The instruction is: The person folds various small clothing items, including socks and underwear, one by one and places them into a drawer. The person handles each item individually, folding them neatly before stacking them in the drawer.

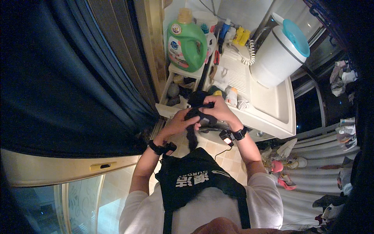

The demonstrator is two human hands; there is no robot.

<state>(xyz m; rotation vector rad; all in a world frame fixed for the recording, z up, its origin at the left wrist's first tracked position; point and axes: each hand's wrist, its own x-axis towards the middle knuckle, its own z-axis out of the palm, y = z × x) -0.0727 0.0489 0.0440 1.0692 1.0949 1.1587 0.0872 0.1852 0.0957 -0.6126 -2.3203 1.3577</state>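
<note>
Both hands grip soft black cloth (pixel 191 115), possibly a sock or other small garment, in front of my chest. My left hand (pixel 182 120) pinches it from the left side, its thumb across the fabric. On the other side my right hand (pixel 217 109) holds it with bent fingers. One dark strip hangs below my left hand towards my black apron (pixel 201 175). More dark fabric lies just beyond the fingers, by the drawer and sink edge; where one piece ends and another begins is unclear. Rolled socks (pixel 232 96) rest on the sink's near edge.
A white sink with a ribbed washboard (pixel 233 68) holds a white bin with a turquoise lid (pixel 280 52). A green detergent jug (pixel 187 44) stands on a white drawer unit, whose open drawer (pixel 166 109) contains rolled items. A dark curtain (pixel 73 87) hangs at left; laundry hangs at right.
</note>
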